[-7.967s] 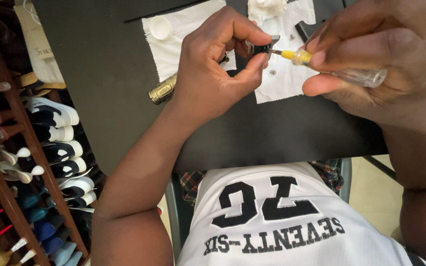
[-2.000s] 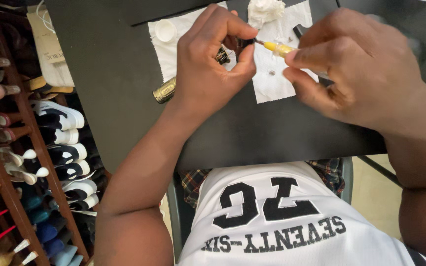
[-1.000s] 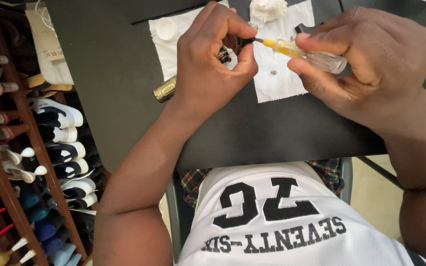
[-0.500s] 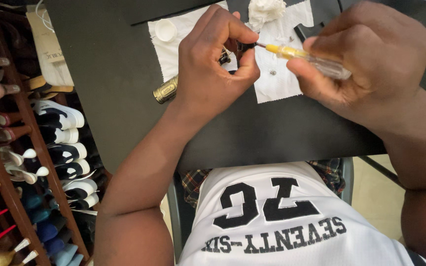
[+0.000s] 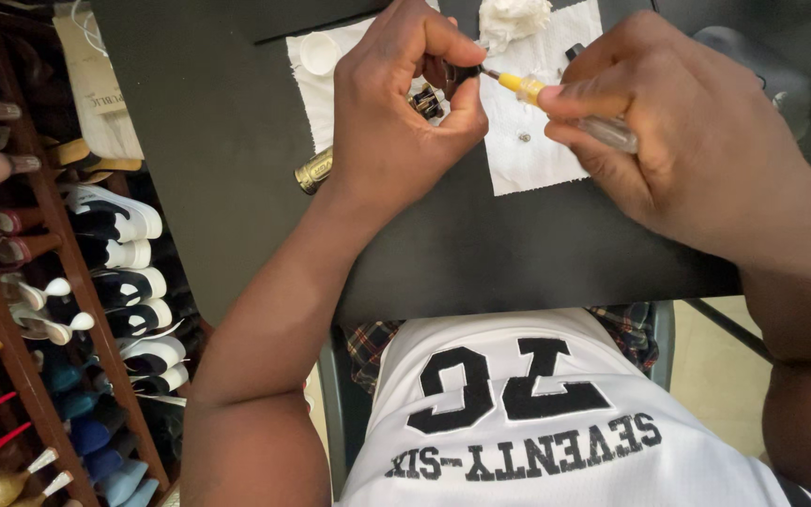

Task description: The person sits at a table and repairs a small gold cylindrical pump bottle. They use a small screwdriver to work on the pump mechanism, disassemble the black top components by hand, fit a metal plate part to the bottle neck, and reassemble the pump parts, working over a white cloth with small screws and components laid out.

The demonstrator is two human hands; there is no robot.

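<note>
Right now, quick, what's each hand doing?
Left hand: closed on a small dark part.
Right hand: closed on a screwdriver.

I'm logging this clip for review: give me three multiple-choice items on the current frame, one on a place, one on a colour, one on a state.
1. Where does the crumpled white tissue lie?
A. on the white cloth at the table's far side
B. on the shoe rack
C. in the person's lap

2. What colour is the collar behind the tip of the small screwdriver?
A. red
B. yellow
C. green

3. How does the left hand stand?
A. flat and open on the table
B. hanging off the table edge
C. pinched shut on a small dark part

Answers: 1 A, the tissue sits on the white cloth near the top edge; 2 B, the band next to the metal tip is yellow; 3 C, thumb and fingers close round the part while the right hand brings the tool tip to it.
</note>
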